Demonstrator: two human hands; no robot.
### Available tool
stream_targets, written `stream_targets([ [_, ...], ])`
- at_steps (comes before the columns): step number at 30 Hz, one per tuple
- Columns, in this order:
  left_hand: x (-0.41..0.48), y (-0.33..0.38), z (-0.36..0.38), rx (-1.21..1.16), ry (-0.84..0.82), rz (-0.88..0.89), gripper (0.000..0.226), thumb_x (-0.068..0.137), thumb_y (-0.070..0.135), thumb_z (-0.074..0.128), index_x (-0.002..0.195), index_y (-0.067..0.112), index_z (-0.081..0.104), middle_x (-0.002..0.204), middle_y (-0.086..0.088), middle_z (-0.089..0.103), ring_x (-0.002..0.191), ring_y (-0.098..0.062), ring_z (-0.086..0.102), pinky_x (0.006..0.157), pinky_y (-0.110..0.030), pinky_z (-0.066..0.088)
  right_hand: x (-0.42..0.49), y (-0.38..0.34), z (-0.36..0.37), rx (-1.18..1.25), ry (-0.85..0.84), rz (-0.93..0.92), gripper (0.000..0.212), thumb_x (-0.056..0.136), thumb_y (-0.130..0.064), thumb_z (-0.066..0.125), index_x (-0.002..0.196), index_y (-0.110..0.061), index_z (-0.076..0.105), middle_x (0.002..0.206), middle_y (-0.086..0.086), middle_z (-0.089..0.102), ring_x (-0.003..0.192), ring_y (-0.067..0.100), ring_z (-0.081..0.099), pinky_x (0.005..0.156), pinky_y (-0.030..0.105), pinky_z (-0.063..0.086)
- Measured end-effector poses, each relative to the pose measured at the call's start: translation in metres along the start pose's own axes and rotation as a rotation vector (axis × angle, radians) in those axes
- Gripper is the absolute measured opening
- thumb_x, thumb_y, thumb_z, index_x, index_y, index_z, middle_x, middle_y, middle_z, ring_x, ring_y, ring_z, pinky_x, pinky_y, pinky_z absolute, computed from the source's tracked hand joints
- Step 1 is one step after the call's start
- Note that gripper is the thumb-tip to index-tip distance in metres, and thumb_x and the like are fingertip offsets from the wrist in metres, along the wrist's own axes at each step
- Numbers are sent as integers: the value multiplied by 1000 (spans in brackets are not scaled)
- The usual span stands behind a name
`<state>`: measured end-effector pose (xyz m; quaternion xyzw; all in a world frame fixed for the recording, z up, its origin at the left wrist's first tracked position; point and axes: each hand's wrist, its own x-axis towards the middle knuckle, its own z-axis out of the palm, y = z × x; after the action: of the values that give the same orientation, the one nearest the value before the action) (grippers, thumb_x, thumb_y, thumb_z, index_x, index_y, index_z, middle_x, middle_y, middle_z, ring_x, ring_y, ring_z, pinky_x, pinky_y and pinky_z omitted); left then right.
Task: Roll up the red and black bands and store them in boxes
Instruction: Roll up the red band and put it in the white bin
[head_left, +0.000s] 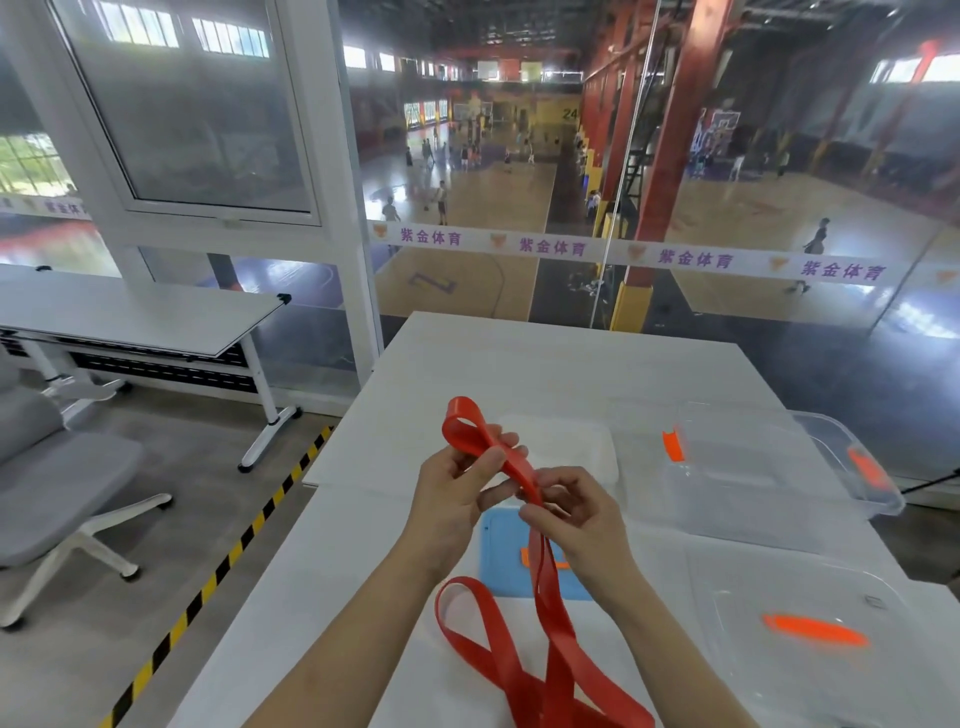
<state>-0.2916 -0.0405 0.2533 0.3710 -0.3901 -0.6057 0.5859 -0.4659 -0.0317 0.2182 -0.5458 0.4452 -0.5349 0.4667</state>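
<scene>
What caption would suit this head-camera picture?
Both hands, left and right, fold a red band above a white table beside clear plastic boxes.

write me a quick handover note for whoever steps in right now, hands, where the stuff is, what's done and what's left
Left hand: pinching the folded top loop of the red band, above the table.
Right hand: gripping the same band just below; the rest hangs and lies loose on the table.
Boxes: clear box at right and another clear box nearer, both with orange latches; a blue lid lies under the hands.
Done: only the first fold.
Left: finish rolling, box it. No black band in view.
</scene>
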Motion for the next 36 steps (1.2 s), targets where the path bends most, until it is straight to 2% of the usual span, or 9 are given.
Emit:
stream_targets([
  [4,1,6,-7,-14,1,-9,50,88,23,71,136,10,61,129,-12,75,125,-33,70,101,-44,60,7,-12,-2,-22,82,-34,25,81,7,83,100,-8,76,96,2,79,91,20,77,86,25,63],
  [7,3,12,-19,10,76,12,80,83,29,81,152,34,41,138,-8,69,124,-29,70,106,-52,57,14,-22,-8,-10,115,-43,23,82,5,84,99,-11,78,92,0,80,87,17,77,79,22,62],
  [10,5,22,-36,220,148,161,77,85,39,85,146,54,41,142,3,63,127,-18,67,103,-44,58,21,-28,-9,-23,115,-60,23,81,5,85,97,-11,81,94,1,81,85,14,78,79,21,61],
  [14,7,34,-49,683,81,368,37,94,24,76,124,44,68,137,22,63,131,2,55,110,-21,45,23,-33,-7,-103,59,-113,24,79,2,87,89,-19,84,101,-6,80,92,14,77,83,19,59],
  [17,5,40,-41,953,-88,334,28,92,24,79,108,46,76,121,37,66,122,16,55,100,-4,39,22,-35,-6,-208,-24,-188,30,80,-1,88,88,-30,83,101,-17,78,96,11,74,84,15,57],
  [22,7,24,-32,908,-141,197,20,87,22,84,93,39,76,114,28,74,110,9,65,97,-13,46,25,-36,-2,-249,-36,-195,21,79,-5,89,91,-21,84,102,-19,78,100,9,74,86,16,57],
  [26,13,17,-33,891,-166,109,12,86,27,85,88,31,74,128,21,73,119,-3,67,108,-32,53,25,-37,-1,-276,-58,-197,20,79,-6,89,89,-23,82,100,-20,77,98,9,73,85,15,57],
  [29,16,14,-33,845,-213,56,16,86,23,86,87,28,70,117,13,79,113,-8,72,103,-42,59,25,-36,-1,-293,-75,-196,19,80,-7,89,88,-23,81,100,-19,76,99,10,73,86,16,57],
  [36,15,10,-32,756,-233,32,22,85,12,85,92,15,65,106,3,82,103,-14,76,95,-36,62,27,-36,-1,-270,-97,-160,17,82,-5,87,89,-20,83,102,-12,79,100,12,74,89,20,59],
])
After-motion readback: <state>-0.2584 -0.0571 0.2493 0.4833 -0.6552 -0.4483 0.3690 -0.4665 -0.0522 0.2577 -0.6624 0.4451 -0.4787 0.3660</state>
